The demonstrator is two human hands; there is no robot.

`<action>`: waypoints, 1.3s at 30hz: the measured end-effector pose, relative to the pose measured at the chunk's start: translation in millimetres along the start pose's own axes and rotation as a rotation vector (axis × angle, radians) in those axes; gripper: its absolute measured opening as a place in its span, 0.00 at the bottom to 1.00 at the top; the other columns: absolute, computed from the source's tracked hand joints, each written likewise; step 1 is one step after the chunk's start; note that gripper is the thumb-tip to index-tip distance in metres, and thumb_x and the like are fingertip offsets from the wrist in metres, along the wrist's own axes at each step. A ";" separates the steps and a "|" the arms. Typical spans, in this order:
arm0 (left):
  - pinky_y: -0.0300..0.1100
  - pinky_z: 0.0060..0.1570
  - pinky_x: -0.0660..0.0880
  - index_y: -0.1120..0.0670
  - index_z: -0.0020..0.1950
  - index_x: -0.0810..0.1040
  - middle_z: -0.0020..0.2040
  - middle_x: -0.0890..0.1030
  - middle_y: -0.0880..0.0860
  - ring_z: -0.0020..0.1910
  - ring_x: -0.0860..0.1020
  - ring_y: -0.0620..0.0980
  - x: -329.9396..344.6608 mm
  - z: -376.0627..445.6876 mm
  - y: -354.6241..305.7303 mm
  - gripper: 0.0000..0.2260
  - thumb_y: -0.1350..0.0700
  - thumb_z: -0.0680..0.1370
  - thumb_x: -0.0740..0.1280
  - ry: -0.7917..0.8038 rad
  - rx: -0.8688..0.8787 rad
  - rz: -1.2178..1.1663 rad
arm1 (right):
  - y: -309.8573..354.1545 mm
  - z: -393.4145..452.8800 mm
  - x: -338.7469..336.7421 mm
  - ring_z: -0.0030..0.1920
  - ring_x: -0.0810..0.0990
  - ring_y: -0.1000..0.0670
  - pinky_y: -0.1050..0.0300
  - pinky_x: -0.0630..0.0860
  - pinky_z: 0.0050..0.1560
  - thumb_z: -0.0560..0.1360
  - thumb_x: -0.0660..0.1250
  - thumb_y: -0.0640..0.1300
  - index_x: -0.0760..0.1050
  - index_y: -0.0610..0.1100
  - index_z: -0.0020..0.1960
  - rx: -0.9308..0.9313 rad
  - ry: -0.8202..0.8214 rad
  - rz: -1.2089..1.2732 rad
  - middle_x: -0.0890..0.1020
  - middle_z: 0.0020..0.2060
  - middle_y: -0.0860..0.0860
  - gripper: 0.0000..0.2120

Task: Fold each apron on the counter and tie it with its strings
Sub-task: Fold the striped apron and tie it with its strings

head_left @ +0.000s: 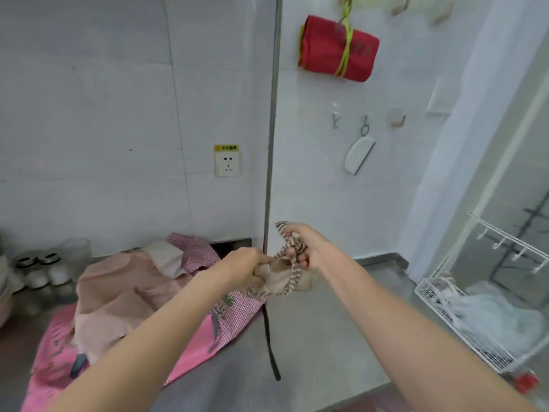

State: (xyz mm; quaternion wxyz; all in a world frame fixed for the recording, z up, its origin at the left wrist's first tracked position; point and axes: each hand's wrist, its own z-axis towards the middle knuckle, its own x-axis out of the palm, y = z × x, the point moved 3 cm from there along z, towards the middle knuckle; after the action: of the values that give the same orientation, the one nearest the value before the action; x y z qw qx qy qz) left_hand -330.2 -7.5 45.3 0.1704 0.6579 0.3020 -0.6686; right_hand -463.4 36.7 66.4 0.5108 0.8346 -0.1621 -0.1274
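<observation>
A folded beige apron bundle is held above the steel counter. My left hand grips its left end. My right hand pinches the brown-and-white striped string, which loops around the bundle. To the left, several loose aprons lie heaped on the counter: a pale peach one, a pink checked one and a bright pink one. A red apron, rolled and tied with a yellow-green string, hangs on the wall at the top.
A black strap trails across the counter. A white wire rack holding plastic bags stands at the right. Jars and cups sit at the back left. A wall socket and hooks with a white scraper are on the wall.
</observation>
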 end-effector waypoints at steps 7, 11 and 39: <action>0.47 0.52 0.73 0.56 0.61 0.75 0.53 0.77 0.55 0.52 0.76 0.54 -19.6 44.5 -31.3 0.16 0.57 0.73 0.68 0.132 0.083 0.014 | 28.0 14.1 -45.9 0.26 0.72 0.52 0.62 0.66 0.27 0.69 0.70 0.40 0.73 0.42 0.37 -0.118 0.003 -0.113 0.77 0.28 0.46 0.06; 0.45 0.51 0.74 0.52 0.64 0.75 0.52 0.79 0.52 0.50 0.75 0.50 -31.3 57.8 -31.1 0.20 0.57 0.72 0.69 0.167 0.083 0.004 | 41.6 7.1 -51.3 0.35 0.75 0.50 0.58 0.75 0.39 0.68 0.69 0.27 0.69 0.41 0.50 -0.240 0.048 -0.436 0.76 0.36 0.45 0.16; 0.51 0.53 0.76 0.56 0.53 0.74 0.47 0.78 0.54 0.46 0.77 0.51 -236.8 72.9 -83.9 0.08 0.58 0.75 0.69 -0.327 0.298 -0.673 | 230.5 -77.5 -112.8 0.17 0.66 0.59 0.68 0.57 0.15 0.74 0.63 0.31 0.72 0.36 0.39 -0.762 -0.216 0.454 0.79 0.26 0.45 0.06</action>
State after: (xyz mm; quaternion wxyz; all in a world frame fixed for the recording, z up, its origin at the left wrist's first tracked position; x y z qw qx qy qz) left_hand -421.2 -29.6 289.6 -0.1095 0.4246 0.3692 -0.8194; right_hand -569.7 46.7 312.3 0.7766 0.5125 -0.3347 -0.1490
